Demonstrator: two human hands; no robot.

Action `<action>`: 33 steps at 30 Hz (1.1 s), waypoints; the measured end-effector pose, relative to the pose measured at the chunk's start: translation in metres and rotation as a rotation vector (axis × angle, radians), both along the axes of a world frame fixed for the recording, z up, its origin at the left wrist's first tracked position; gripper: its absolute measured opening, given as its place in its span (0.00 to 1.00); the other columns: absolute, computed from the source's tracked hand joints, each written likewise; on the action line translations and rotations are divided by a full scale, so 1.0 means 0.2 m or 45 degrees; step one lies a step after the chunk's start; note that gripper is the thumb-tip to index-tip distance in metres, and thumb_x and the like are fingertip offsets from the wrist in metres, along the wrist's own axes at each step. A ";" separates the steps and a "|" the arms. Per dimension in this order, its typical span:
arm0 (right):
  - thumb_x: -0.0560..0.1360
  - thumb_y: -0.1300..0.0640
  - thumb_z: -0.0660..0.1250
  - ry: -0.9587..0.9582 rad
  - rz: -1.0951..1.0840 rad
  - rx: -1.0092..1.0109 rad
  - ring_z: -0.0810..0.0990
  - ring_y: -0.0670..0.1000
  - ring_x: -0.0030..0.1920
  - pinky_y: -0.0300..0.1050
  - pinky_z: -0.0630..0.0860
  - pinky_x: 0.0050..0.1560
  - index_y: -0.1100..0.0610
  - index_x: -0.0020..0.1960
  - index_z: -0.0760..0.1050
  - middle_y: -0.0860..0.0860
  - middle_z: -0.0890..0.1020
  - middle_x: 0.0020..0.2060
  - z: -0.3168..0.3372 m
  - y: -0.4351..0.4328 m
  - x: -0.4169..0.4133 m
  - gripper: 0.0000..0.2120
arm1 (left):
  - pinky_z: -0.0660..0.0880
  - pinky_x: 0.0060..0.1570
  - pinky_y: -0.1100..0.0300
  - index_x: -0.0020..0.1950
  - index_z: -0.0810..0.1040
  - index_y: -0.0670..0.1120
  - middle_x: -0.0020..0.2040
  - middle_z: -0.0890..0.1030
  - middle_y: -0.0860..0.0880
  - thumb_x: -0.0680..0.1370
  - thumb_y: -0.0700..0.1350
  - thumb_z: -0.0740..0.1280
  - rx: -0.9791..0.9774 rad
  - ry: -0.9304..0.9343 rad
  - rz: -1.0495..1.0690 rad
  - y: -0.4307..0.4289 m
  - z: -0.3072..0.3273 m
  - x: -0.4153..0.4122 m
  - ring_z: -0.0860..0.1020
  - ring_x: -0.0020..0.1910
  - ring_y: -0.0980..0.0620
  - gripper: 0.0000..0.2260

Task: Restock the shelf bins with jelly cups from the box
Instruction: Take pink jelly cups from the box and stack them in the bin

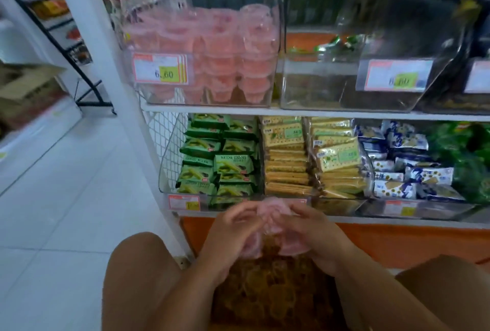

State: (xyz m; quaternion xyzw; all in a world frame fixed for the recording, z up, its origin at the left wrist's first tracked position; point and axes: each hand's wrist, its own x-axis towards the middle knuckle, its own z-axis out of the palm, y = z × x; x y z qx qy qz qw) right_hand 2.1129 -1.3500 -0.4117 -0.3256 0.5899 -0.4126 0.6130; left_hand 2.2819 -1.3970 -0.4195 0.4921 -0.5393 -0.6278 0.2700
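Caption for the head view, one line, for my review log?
Left hand and right hand hold pink plastic jelly cups below a clear plastic shelf bin stacked with more.

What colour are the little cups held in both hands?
Pink: translucent plastic jelly cups, gripped by left hand and right hand; head view.

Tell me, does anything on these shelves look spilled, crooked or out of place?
Nothing looks spilled or damaged. The one oddity: the clear bin beside the full jelly cup bin is nearly bare, holding only a few green packets. The left hand and right hand hold pink jelly cups.
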 end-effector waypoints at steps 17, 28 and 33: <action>0.75 0.55 0.71 1.013 -0.125 -0.959 0.78 0.40 0.27 0.33 0.72 0.24 0.53 0.46 0.82 0.51 0.83 0.36 1.45 -0.74 -0.07 0.03 | 0.74 0.33 0.70 0.53 0.76 0.61 0.44 0.82 0.61 0.76 0.51 0.68 -0.878 0.238 0.236 -0.53 1.26 0.22 0.81 0.35 0.57 0.07; 0.74 0.54 0.73 1.307 0.177 -0.593 0.83 0.51 0.34 0.43 0.81 0.36 0.51 0.52 0.78 0.55 0.84 0.38 1.58 -1.77 0.04 0.08 | 0.70 0.33 0.66 0.49 0.77 0.66 0.43 0.82 0.62 0.74 0.46 0.68 -0.820 0.070 0.391 -0.76 1.25 0.39 0.79 0.30 0.60 0.13; 0.75 0.61 0.67 1.509 0.465 -0.429 0.76 0.54 0.38 0.44 0.73 0.42 0.58 0.45 0.78 0.55 0.76 0.33 1.53 -2.03 0.20 0.02 | 0.73 0.37 0.63 0.50 0.77 0.66 0.48 0.82 0.63 0.73 0.45 0.68 -0.835 -0.021 0.360 -0.81 1.22 0.48 0.81 0.41 0.63 0.15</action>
